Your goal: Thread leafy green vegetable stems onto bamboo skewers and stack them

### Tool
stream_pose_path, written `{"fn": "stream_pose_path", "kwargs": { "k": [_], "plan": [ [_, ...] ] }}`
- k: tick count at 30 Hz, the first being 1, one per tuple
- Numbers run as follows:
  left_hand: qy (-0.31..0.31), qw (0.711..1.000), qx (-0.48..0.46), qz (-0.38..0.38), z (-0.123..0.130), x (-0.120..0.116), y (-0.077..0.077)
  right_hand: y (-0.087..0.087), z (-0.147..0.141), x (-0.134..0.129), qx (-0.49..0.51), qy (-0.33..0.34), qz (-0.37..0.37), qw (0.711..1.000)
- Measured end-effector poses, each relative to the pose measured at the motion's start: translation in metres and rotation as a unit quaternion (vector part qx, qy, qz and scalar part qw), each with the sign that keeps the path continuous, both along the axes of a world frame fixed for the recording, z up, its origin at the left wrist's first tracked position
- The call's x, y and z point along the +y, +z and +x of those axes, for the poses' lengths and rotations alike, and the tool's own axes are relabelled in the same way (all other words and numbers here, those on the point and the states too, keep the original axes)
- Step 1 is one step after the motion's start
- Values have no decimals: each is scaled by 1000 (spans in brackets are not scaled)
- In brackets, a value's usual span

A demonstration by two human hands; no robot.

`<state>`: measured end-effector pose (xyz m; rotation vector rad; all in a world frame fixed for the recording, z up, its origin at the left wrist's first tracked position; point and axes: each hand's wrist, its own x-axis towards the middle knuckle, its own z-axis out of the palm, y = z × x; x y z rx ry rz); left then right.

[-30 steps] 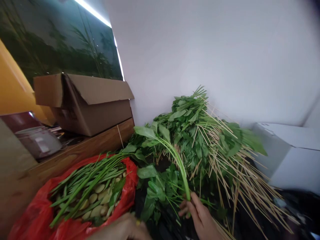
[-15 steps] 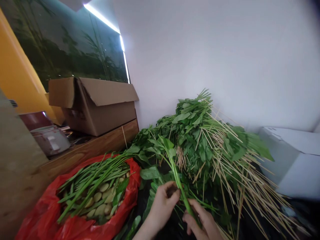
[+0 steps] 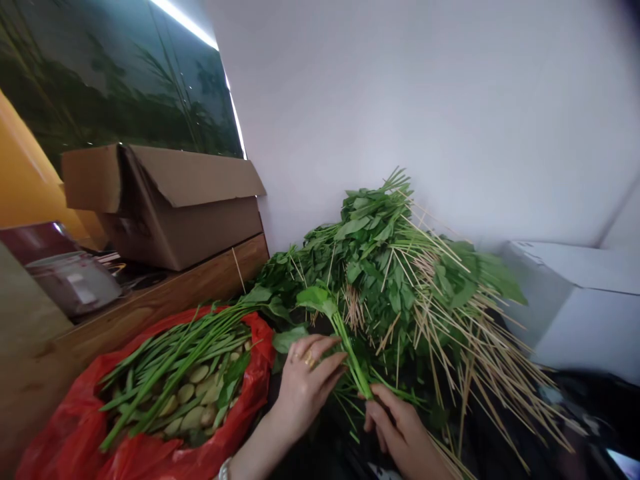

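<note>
A leafy green vegetable with thick pale stems (image 3: 350, 347) slants up and to the left at the centre. My right hand (image 3: 395, 423) pinches its lower stem end between thumb and fingers. Beside the stems, on their left, is my left hand (image 3: 310, 373), fingers apart and bent, the fingertips close to the stems. It wears a ring. Behind both hands rises a heap of dark green leaves (image 3: 365, 233), with many thin tan sticks (image 3: 465, 327) lying through its right side.
A red plastic bag (image 3: 260, 373) at the lower left holds green stalks (image 3: 170, 373) and pale round slices (image 3: 203, 393). An open cardboard box (image 3: 200, 230) sits on a wooden ledge (image 3: 225, 273). At the right is a white box (image 3: 590, 327).
My left hand has opened from its curl near the stems and moved slightly up and left. The leafy vegetable has shifted a little left, still in my right hand. The view has turned slightly right.
</note>
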<state>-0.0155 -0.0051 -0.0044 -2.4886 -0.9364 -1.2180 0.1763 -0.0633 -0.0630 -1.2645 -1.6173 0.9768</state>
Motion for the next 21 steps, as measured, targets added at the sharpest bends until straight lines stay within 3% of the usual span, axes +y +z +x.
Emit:
{"fn": "stream_pose_path", "kwargs": {
  "k": [3,9,15,18,21],
  "plan": [
    [-17,997,74,28,4,6,3,3,-1,-1,8,2,-13,1000],
    [-32,991,128,33,2,14,-6,4,0,0,-3,-4,-21,1000],
    [-52,976,210,11,-4,12,2,-2,1,1,-3,-25,-2,1000],
    [-54,978,200,1,1,11,-2,-2,2,1,-14,-28,8,999],
    [-36,992,107,-51,6,13,-5,-3,3,1,-38,-34,30,998]
  ]
}}
